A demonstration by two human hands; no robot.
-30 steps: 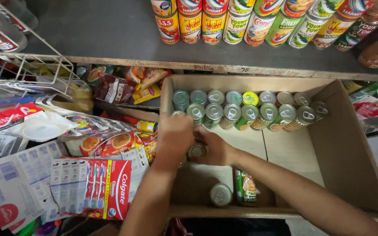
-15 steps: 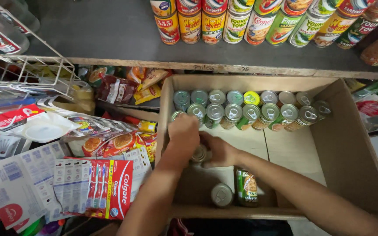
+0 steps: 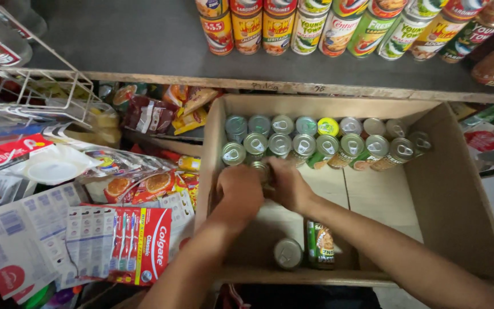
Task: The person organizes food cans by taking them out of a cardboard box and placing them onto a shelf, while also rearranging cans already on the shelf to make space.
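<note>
Both my hands are inside an open cardboard box [image 3: 458, 194]. My left hand [image 3: 240, 189] and my right hand [image 3: 290, 186] close together around a small tin can [image 3: 261, 169] at the left of the box, just in front of two rows of upright pull-tab cans [image 3: 315, 140] along the far wall. The held can is mostly hidden by my fingers. Nearer to me, one can stands upright [image 3: 288, 253] and another green-labelled can lies on its side [image 3: 320, 245] on the box floor.
A dark shelf [image 3: 144, 40] above the box carries a row of labelled tins [image 3: 338, 26]. Left of the box lie snack packets [image 3: 150, 114], toothbrush cards [image 3: 124, 243], sachet sheets [image 3: 18, 234] and a white wire rack [image 3: 35, 91].
My hands have moved a little away from me, carrying the can from the middle of the box up towards the rows of cans.
</note>
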